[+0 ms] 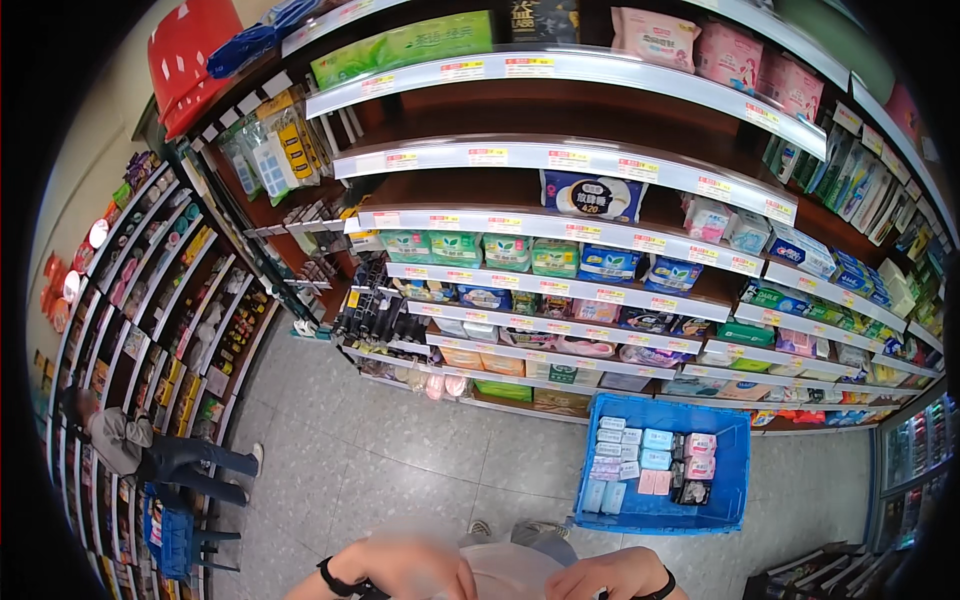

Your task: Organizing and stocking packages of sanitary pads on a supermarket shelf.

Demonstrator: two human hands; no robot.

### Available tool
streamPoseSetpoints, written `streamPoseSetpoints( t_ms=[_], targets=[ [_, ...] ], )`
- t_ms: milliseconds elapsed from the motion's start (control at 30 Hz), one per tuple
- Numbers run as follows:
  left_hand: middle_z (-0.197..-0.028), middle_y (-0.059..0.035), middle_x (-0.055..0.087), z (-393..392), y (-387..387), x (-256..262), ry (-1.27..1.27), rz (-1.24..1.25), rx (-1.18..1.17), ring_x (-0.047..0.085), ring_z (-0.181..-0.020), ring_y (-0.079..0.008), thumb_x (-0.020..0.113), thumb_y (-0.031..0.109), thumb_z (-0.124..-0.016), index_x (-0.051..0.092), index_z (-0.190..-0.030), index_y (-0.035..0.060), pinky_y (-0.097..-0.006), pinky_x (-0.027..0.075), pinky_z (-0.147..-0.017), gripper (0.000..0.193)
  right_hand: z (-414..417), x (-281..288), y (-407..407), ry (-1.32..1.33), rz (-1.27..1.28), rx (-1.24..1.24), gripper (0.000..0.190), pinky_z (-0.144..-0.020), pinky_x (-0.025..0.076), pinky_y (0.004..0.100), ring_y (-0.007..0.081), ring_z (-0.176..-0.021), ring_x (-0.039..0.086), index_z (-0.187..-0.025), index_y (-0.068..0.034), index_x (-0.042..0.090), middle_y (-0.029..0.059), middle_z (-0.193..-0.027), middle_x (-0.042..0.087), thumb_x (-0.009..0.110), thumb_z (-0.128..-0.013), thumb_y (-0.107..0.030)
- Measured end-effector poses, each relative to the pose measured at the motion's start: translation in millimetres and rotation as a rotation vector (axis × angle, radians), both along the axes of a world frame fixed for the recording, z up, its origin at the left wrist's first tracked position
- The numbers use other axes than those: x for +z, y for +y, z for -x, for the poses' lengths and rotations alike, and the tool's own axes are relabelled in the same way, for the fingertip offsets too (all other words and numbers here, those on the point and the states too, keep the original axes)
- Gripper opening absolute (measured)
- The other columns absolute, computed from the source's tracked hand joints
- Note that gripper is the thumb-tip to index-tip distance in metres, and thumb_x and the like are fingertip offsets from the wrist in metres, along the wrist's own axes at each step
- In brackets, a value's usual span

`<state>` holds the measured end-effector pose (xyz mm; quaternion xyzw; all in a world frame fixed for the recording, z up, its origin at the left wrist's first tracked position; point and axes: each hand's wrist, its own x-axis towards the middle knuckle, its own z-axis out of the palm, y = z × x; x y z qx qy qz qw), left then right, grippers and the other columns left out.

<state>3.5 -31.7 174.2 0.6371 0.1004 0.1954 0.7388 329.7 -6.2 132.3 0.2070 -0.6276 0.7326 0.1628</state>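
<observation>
My left hand (412, 566) is at the bottom of the view, partly blurred, with a black band at the wrist. My right hand (611, 574) is close by on the right, its fingers bent in front of my light shirt. Whether either hand holds something cannot be told. Beyond my right hand a blue plastic crate (739, 480) stands on the floor, holding several small packs in white, light blue, pink and black. Ahead rise store shelves with green sanitary pad packs (508, 251), blue pad packs (609, 262) and a dark blue pack (592, 196) lying on a higher shelf.
Pink packs (655, 34) and a long green tissue pack (405, 46) lie on the upper shelf. At the left a person (124, 442) stands by another shelf beside a blue basket (171, 544). A red helmet-like object (187, 60) is at the upper left. Dark racks (817, 574) stand lower right.
</observation>
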Motion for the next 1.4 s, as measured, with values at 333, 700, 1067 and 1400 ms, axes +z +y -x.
streamPoseSetpoints(
  t_ms=[333, 700, 1067, 1400],
  targets=[
    [-0.098, -0.0123, 0.070, 52.0, -32.3, 34.8, 0.069, -0.245, -0.185, 0.066, -0.094, -0.0321, 0.070, 0.005, -0.085, 0.070, -0.093, 0.0029, -0.0413, 0.053, -0.083, 0.009, 65.7, 26.7, -52.1, -0.173, 0.125, -0.262, 0.020, -0.078, 0.051, 0.0429, 0.0320, -0.086, 0.063, -0.087, -0.002, 0.071, 0.0124, -0.090, 0.067, 0.075, -0.090, -0.022],
    [-0.091, -0.0085, 0.064, 99.0, -66.6, 78.0, -0.281, -0.311, -0.262, 0.059, -0.080, -0.0342, 0.066, 0.004, -0.084, 0.066, -0.090, 0.0068, -0.0432, 0.046, -0.075, 0.006, 133.4, 77.5, -87.2, 0.104, -0.036, -0.048, 0.023, -0.082, 0.048, 0.0459, 0.0338, -0.095, 0.060, -0.099, -0.001, 0.072, 0.0133, -0.104, 0.064, 0.069, -0.096, -0.024],
    [-0.093, -0.0056, 0.061, 120.2, -88.7, 99.3, -0.278, -0.386, -0.277, 0.056, -0.076, -0.0282, 0.062, 0.011, -0.096, 0.063, -0.088, 0.0088, -0.0413, 0.043, -0.068, 0.008, 174.9, 102.5, -97.4, 0.256, -0.142, 0.000, 0.023, -0.069, 0.047, 0.0445, 0.0321, -0.082, 0.059, -0.093, -0.003, 0.069, 0.0110, -0.093, 0.063, 0.055, -0.105, -0.017],
    [-0.094, -0.0059, 0.061, 127.1, -83.8, 93.5, -0.405, -0.471, -0.277, 0.058, -0.081, -0.0262, 0.058, 0.015, -0.100, 0.065, -0.093, 0.0075, -0.0398, 0.045, -0.073, 0.013, 181.9, 115.5, -98.7, 0.347, -0.161, -0.026, 0.018, -0.066, 0.043, 0.0429, 0.0298, -0.078, 0.058, -0.094, -0.002, 0.065, 0.0102, -0.090, 0.061, 0.055, -0.104, -0.014]
  ],
)
